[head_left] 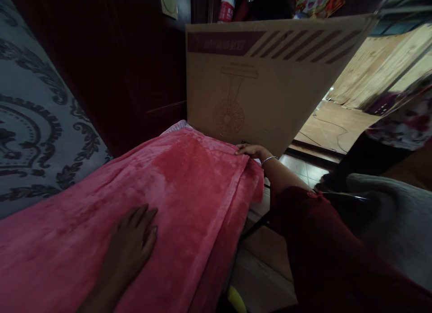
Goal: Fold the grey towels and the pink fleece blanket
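Head view, looking down over a pink blanket (175, 191) spread across a raised surface. Left hand (133, 241) flat on the blanket, palm down, fingers loosely spread, gripping nothing. Right hand (251, 150) stretched out to the blanket's far corner, fingers nearly straight and resting on the edge of the cloth there; whether pinching it or only touching, cannot tell. Thin bracelet (269, 159) on that wrist, dark red sleeve (303, 232) behind it. Blanket's right edge draped over the side and hanging down, with a strip of pale floor (259, 263) below. Large cardboard box (263, 74) upright just beyond the far corner, nearly touching the right hand, closing off that end. Line drawing of a standing fan printed on the box, plus a maroon band with pale writing too blurred to read and a row of slanted stripes. Grey patterned cloth (37, 124) rising along the left, meeting the blanket's left edge. Dark wooden panel (135, 65) behind. Open room only to the right, past the box, over a wooden floor (330, 124). Grey fabric (398, 223) at lower right, close to the sleeve.
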Demonstrator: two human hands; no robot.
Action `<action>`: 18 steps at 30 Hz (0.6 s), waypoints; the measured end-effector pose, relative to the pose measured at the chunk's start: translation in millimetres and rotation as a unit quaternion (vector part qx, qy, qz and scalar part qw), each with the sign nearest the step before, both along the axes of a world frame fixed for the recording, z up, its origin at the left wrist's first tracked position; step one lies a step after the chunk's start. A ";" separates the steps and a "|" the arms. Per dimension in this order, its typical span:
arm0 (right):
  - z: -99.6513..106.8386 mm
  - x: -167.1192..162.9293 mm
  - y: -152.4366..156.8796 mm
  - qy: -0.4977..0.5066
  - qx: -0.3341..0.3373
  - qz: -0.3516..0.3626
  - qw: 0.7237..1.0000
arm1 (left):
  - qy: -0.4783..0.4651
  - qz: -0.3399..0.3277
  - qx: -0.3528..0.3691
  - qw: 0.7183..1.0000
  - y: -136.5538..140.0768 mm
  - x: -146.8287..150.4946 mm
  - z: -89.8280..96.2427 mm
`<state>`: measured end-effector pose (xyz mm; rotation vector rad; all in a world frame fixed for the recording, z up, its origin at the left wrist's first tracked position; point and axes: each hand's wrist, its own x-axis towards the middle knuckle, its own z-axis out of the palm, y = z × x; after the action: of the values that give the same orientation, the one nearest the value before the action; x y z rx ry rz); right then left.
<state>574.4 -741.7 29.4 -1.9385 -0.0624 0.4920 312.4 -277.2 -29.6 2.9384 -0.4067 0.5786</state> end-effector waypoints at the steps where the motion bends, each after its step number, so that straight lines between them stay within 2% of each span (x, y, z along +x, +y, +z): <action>1: 3.3 -2.0 1.1 0.010 -0.006 0.008 1.000 | 0.001 0.001 -0.003 1.000 -0.1 0.0 0.3; 8: 11.0 -12.5 4.7 0.039 -0.049 0.032 0.998 | -0.002 -0.008 -0.007 1.000 -0.4 1.5 -0.3; 12: 6.8 -14.1 7.9 -0.014 -0.157 0.041 0.987 | -0.001 -0.003 -0.001 1.000 -0.1 1.7 -0.9; 18: 10.9 1.4 -2.1 -0.111 -0.284 -0.018 0.952 | -0.012 -0.012 -0.009 1.000 2.5 3.1 -5.4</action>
<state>575.8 -743.8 40.3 -2.5510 -0.0307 0.2782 315.5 -274.7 -35.0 2.9092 -0.4355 0.6107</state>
